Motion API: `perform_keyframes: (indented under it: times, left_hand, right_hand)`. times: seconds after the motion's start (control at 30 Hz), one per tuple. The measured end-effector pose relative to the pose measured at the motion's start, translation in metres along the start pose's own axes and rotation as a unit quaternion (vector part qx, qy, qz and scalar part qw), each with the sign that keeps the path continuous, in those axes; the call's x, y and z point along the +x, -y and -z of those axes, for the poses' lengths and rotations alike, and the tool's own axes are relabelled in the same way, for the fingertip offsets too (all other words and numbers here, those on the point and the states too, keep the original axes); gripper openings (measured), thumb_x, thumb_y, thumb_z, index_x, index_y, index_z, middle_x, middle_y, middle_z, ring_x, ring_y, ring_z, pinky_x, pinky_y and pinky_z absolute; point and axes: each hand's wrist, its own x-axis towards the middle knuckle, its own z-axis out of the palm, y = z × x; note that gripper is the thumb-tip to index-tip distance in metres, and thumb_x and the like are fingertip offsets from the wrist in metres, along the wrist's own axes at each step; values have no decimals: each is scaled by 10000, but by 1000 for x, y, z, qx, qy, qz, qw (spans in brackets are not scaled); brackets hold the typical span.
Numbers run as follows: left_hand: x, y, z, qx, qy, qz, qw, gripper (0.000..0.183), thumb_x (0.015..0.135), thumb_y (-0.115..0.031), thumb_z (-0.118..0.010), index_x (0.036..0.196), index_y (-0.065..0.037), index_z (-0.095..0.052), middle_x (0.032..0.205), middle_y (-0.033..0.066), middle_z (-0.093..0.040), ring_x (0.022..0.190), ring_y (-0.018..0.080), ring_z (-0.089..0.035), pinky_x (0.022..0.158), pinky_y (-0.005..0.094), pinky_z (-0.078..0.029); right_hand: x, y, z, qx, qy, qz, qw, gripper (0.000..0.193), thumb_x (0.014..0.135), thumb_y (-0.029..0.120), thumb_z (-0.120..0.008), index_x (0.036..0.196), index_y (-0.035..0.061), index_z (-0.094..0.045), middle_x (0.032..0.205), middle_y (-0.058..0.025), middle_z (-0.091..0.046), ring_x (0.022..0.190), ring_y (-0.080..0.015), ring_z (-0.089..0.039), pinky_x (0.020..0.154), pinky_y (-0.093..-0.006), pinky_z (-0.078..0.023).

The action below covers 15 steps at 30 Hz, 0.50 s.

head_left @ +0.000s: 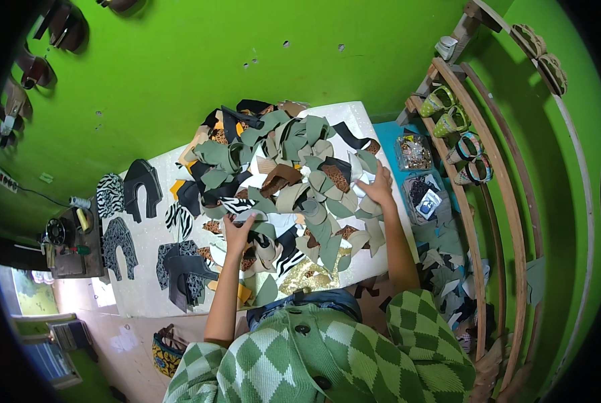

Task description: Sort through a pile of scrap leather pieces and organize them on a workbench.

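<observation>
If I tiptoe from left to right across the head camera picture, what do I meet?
Black wheel → leftmost zebra-print piece → big black arch-shaped piece → left hand → right hand → green shoes → beige sandals

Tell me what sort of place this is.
Probably a small shoemaking workshop: a heap of cut material pieces covers much of the white table, dark U-shaped pieces lie to its left, and colourful sandals sit on the wooden rack.
</observation>
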Motion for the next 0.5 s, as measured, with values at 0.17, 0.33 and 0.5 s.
perform_keyframes:
  times: [0.17, 0.33, 0.5]
  left_hand:
    - [13, -5, -18, 47, -11, -46, 998, 683, 683, -385, -758, 1075, 90, -462, 920, 162, -588, 832, 224, -578, 746, 309, -461]
    - [16, 11, -6, 86, -18, 22, 996, 607, 687, -415, -739, 965, 92, -555, 931, 187, -610, 840, 245, -588, 748, 329, -456]
    - [13, -3, -1, -21, 32, 70, 997, 354, 735, -279, -729, 820, 42, -604, 718, 71, -618, 619, 117, -544, 576, 254, -426]
  right_hand:
    - [-21, -3, -55, 109, -16, 19, 994, 621, 658, 279, -740, 1193, 74, -500, 1042, -170, -599, 993, -319, -562, 886, -406, -388]
    - [-81, 61, -67, 151, -12, 174, 973, 341, 695, 65, -648, 1032, 101, -608, 929, -89, -637, 898, -246, -589, 939, -443, -300]
    - [-100, 66, -49, 147, -10, 220, 964, 327, 710, 84, -626, 1034, 128, -629, 865, -54, -628, 879, -204, -571, 969, -412, -254]
